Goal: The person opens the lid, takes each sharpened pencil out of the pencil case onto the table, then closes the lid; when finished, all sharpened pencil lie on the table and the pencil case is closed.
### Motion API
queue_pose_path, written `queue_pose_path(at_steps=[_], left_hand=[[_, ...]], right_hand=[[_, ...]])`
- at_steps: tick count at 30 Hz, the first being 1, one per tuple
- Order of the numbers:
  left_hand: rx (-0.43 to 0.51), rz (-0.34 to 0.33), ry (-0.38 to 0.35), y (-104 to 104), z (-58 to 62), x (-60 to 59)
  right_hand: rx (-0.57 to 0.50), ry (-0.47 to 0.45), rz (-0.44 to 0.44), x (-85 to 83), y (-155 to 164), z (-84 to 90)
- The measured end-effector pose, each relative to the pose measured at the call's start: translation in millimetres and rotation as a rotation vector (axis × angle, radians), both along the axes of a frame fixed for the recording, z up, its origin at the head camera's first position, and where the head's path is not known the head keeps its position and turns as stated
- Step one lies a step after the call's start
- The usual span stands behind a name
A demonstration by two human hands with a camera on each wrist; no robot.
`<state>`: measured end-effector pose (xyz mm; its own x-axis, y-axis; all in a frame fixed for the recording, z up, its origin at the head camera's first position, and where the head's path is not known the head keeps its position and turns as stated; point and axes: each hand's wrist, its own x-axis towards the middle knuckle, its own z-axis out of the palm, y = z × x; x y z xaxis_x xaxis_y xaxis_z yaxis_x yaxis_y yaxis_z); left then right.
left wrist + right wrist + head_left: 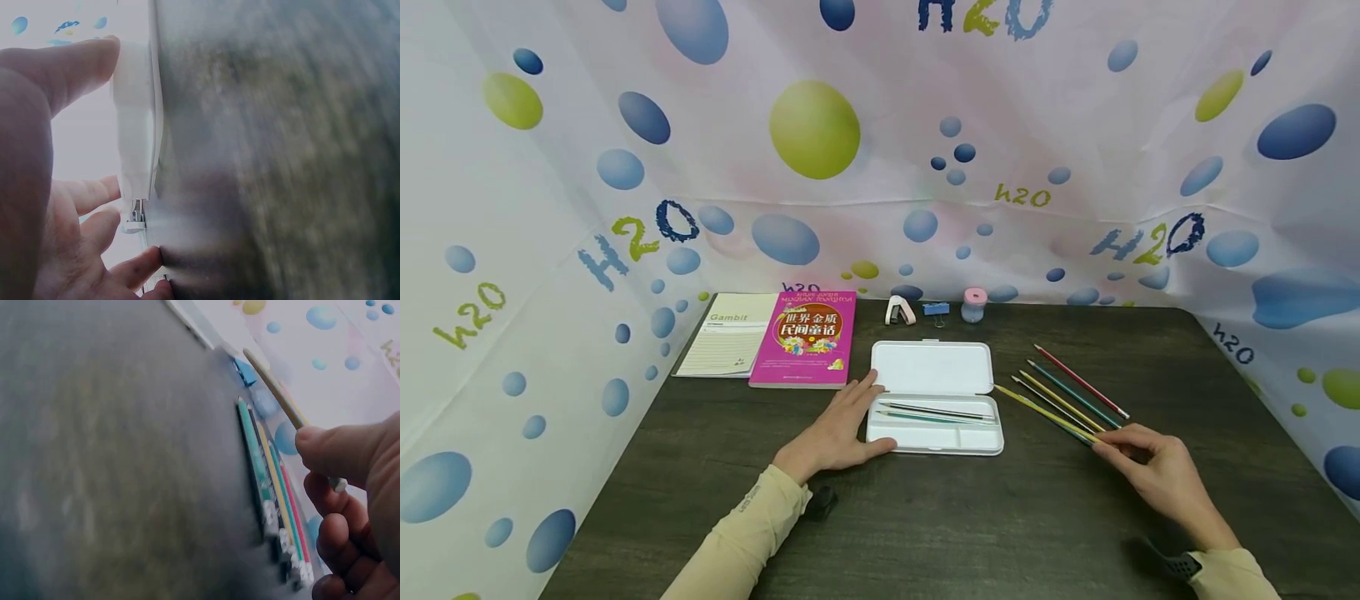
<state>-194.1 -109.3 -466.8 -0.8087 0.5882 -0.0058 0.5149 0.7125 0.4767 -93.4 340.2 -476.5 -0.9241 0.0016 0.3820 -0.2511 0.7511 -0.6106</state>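
Note:
A white pencil case [934, 443] lies open on the table, a black pencil [936, 410] and a green pencil [917, 417] in its lower half. My left hand [838, 429] rests at the case's left side, thumb by the front corner and fingers fairly straight near the hinge; the left wrist view shows the thumb against the case wall [136, 119]. Between thumb and fingers, my right hand [1157, 471] pinches a yellow pencil [275, 387] near its eraser end, raised over the table. Beneath it several pencils lie side by side, among them a red pencil [1078, 379].
Behind the case stand a white stapler-like object [900, 310], a blue binder clip [936, 309] and a small pink-topped jar [973, 306]. A pink book [805, 342] overlaps a lined notebook [722, 337] at the back left. A patterned sheet [880, 167] hangs behind the dark table.

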Motion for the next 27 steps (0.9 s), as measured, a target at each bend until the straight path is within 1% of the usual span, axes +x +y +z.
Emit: queue_pose_path(at_steps=[3,8,12,15,20,27], left_hand=[[-0.001,-0.001,0.006,-0.5,-0.7,-0.4],[-0.003,-0.005,-0.002,-1.1,-0.8,-0.9],[0.007,-0.012,0.004,-1.5,-1.4,-1.2],[0.018,-0.013,0.008,-1.5,-1.6,-0.9],[0.003,-0.012,0.003,-0.8,0.5,-0.2],[-0.004,-0.006,-0.008,-0.9,3.4,1.8]], right_hand=[[0.008,-0.001,-0.031,2.0,3.3,-3.2],[0.025,0.009,-0.053,5.5,6.1,-6.9],[0.082,0.015,-0.066,8.3,5.7,-7.3],[0.133,0.023,-0.06,9.1,4.3,-7.1],[0.207,0.047,-0.051,8.1,3.5,-7.4],[0.273,0.056,-0.024,6.4,2.0,-6.1]])
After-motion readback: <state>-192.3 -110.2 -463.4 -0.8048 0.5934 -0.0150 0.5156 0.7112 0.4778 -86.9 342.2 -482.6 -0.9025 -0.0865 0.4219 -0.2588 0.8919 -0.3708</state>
